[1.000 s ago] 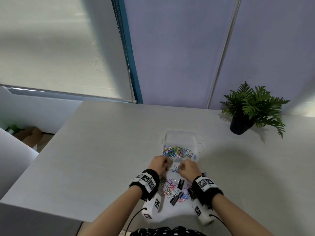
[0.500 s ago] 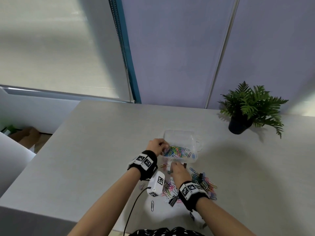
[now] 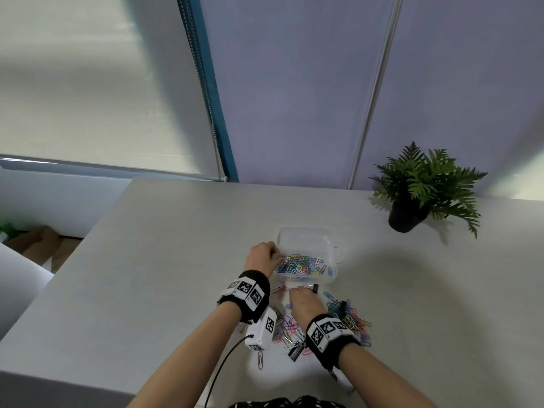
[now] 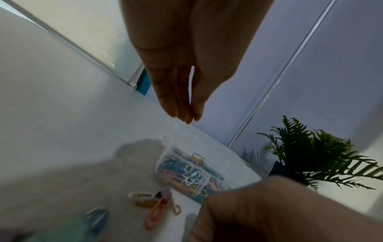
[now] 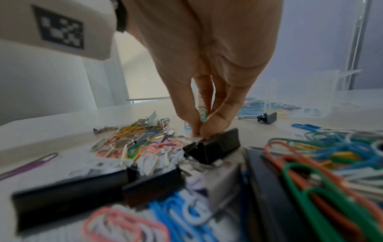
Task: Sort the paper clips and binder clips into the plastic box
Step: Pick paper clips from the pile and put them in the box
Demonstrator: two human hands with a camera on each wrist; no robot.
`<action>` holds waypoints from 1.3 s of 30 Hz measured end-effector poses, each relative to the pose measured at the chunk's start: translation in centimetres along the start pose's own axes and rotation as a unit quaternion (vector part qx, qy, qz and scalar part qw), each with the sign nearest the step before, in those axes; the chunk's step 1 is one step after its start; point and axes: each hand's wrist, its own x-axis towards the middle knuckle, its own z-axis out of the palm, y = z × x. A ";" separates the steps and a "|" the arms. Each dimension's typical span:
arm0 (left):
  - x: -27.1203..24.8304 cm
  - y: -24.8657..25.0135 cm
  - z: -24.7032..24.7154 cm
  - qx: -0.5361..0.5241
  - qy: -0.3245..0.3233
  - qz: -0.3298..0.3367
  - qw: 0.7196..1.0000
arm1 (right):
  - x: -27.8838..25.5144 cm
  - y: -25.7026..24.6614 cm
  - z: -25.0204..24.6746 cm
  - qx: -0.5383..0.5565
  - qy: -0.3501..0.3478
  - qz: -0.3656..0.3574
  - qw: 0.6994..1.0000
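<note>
A clear plastic box (image 3: pixel 306 231) stands mid-table, its near part full of coloured paper clips (image 3: pixel 303 265). My left hand (image 3: pixel 275 256) hovers at the box's left edge; in the left wrist view its fingers (image 4: pixel 172 106) are straight with the tips together, and nothing shows between them. My right hand (image 3: pixel 294 294) is down on the table just before the box. In the right wrist view it pinches a green paper clip (image 5: pixel 202 114), fingertips beside a black binder clip (image 5: pixel 215 147). Loose clips (image 3: pixel 350 319) lie around my right wrist.
A potted fern (image 3: pixel 424 189) stands at the back right. Another black binder clip (image 3: pixel 315 288) lies just before the box. A single paper clip (image 3: pixel 260 360) lies near the front edge. The table's left edge drops off towards the floor.
My left hand moved from the pile up to the box's left edge. My right hand dropped back from the box front onto the loose clips and pinched one.
</note>
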 end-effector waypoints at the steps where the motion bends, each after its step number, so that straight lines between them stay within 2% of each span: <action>1: -0.5 -0.6 0.2 0.009 0.008 -0.010 1.000 | 0.0 0.0 0.0 -0.002 -0.006 0.001 1.000; 7: -3.4 -2.6 2.4 0.064 -0.040 -0.043 0.996 | -0.2 0.1 -1.0 0.037 -0.023 -0.006 0.999; 10: -3.9 -2.7 3.5 0.101 -0.052 -0.049 0.992 | 0.1 1.1 -2.5 0.171 -0.021 0.003 0.985; 12: -4.0 -2.7 4.2 0.126 -0.065 -0.048 0.989 | 0.4 1.7 -4.5 0.227 0.032 -0.002 0.973; 16: -3.9 -2.8 5.1 0.137 -0.056 -0.036 0.988 | 2.3 3.0 -8.4 0.268 0.146 -0.004 0.952; 18: -3.8 -2.7 5.1 0.135 -0.060 -0.038 0.988 | 2.9 3.4 -9.2 0.244 0.148 -0.011 0.958; 22: -3.7 -2.6 4.6 0.128 -0.070 -0.046 0.988 | 2.7 4.1 -7.8 0.091 0.090 -0.016 0.992; 25: -3.6 -3.2 4.2 0.114 -0.087 -0.044 0.989 | 1.5 4.2 -6.4 0.017 0.044 -0.005 0.999; 27: -3.5 -3.6 3.9 0.102 -0.100 -0.043 0.989 | 0.8 4.2 -5.6 0.029 0.030 0.003 0.999; 33: -3.6 -4.7 2.8 0.076 -0.114 -0.034 0.990 | -0.3 3.3 -4.1 0.080 0.048 -0.020 0.995; 36: -3.8 -5.2 1.6 0.044 -0.087 -0.041 0.994 | -0.5 3.5 -4.0 0.089 0.050 -0.025 0.994; 39: -3.4 -5.4 -0.1 -0.019 -0.020 -0.053 0.998 | -0.6 3.6 -4.1 0.096 0.040 -0.035 0.994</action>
